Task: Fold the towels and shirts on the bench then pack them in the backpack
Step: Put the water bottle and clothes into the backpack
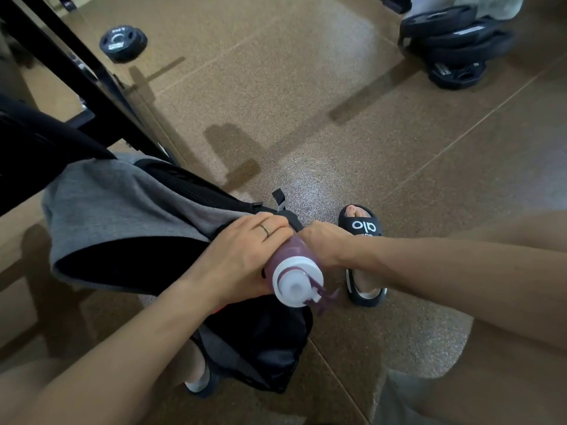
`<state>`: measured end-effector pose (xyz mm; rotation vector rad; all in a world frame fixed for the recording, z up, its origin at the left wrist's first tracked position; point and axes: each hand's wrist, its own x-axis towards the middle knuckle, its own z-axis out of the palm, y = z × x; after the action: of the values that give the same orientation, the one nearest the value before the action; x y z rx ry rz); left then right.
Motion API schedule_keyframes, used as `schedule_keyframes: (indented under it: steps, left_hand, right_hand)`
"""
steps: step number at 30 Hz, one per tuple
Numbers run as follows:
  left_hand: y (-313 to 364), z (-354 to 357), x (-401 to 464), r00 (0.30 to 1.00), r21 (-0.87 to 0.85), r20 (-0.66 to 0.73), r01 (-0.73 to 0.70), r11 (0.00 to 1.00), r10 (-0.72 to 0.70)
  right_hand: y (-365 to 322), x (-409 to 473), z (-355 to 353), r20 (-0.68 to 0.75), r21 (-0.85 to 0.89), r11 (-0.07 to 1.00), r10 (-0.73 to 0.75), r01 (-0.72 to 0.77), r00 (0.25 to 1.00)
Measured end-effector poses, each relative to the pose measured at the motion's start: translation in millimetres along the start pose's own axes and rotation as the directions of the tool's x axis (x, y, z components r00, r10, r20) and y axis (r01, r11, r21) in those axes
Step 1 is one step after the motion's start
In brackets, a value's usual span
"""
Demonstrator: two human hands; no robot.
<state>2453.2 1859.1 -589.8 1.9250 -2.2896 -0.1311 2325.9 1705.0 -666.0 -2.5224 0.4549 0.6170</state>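
Note:
A grey and black backpack (122, 210) leans between my legs, its top toward the lower centre. A purple water bottle (291, 262) with a white cap sticks out of the pack's side, cap pointing at me. My left hand (245, 250) wraps around the bottle's left side and the pack fabric there; a ring shows on one finger. My right hand (322, 240) grips the pack's edge or strap beside the bottle's far end, its fingers curled and partly hidden. No towels or shirts are visible.
Brown speckled gym floor (306, 102) spreads ahead. A black bench frame (76, 72) runs diagonally at upper left. A single weight plate (122, 42) lies at upper left, a stack of plates (454, 41) at upper right. My sandalled foot (363, 253) is beside the bottle.

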Motion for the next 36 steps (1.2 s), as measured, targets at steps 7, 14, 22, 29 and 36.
schedule_keyframes:
  steps: [7,14,22,29,36]
  left_hand:
    - [14,-23,-6,0.965,-0.011,-0.113,-0.241,0.971,0.238]
    - [1,-30,-11,0.978,-0.253,-0.195,0.029,0.967,-0.080]
    - [-5,-23,-15,0.955,-0.237,-0.184,0.186,0.954,-0.232]
    - [-14,-11,-24,0.981,-0.087,-0.183,0.047,0.995,-0.063]
    - [-5,18,-1,0.995,0.188,-0.027,0.095,0.978,-0.092]
  right_hand:
    - [4,6,3,0.033,-0.009,1.000,-0.013,0.013,0.999]
    - [3,-1,-3,-0.007,0.096,0.995,0.007,-0.006,1.000]
    - [9,-3,5,-0.107,0.139,0.989,0.070,-0.055,0.992]
    - [11,-3,9,-0.182,0.158,0.985,0.099,-0.070,0.978]
    - [14,-9,16,-0.246,0.192,0.981,0.054,-0.006,0.968]
